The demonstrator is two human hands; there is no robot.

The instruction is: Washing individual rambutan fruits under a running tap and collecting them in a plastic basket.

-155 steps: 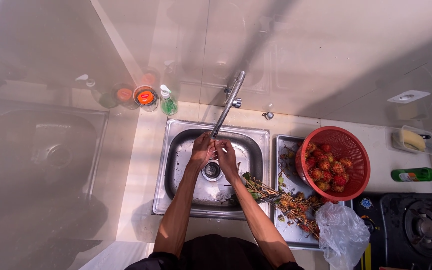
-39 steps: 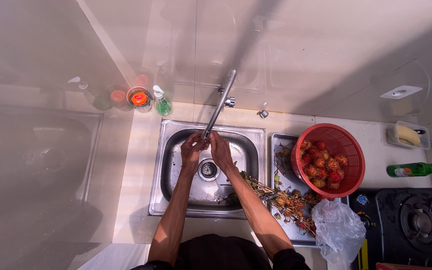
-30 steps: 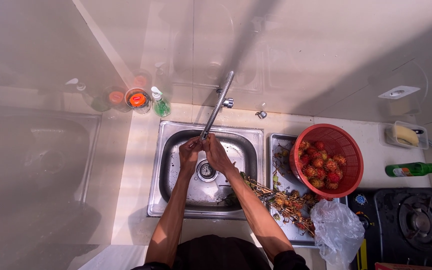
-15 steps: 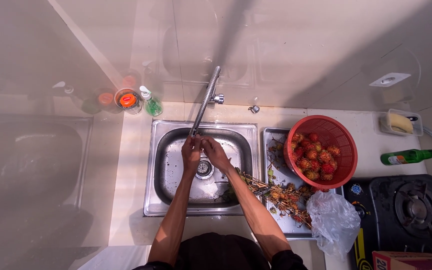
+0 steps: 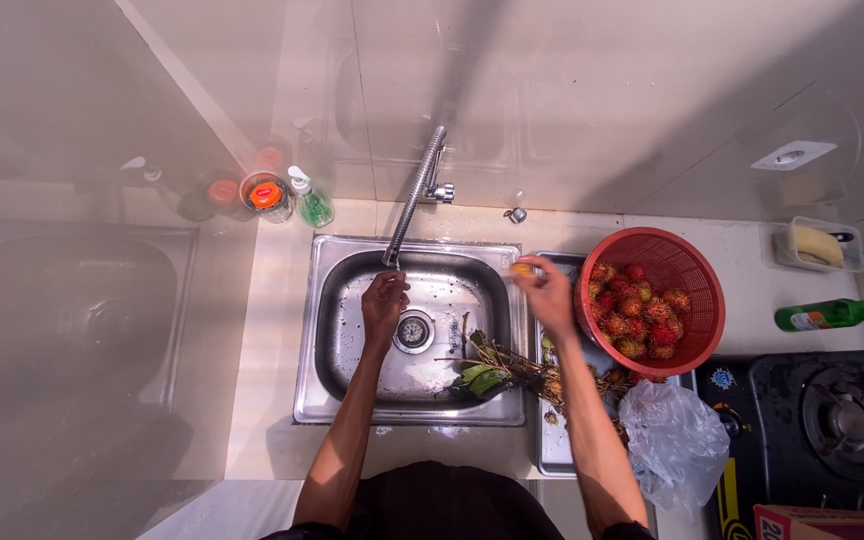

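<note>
1. Right now your left hand hangs over the steel sink, just under the tip of the faucet; its fingers are curled loosely inward, and whether they hold anything you cannot tell from this height.
2. Your right hand is at the sink's right rim, fingers pinched on a small yellowish piece of fruit; it sits just left of the red basket.
3. Inside that basket lie red, hairy rambutans; stems and leaves spill from the sink's right side onto the metal tray beside it.
4. Right of the sink, beyond the tray, a clear plastic bag lies near a gas stove; behind the sink's left corner stand a green soap bottle and an orange-lidded jar.
</note>
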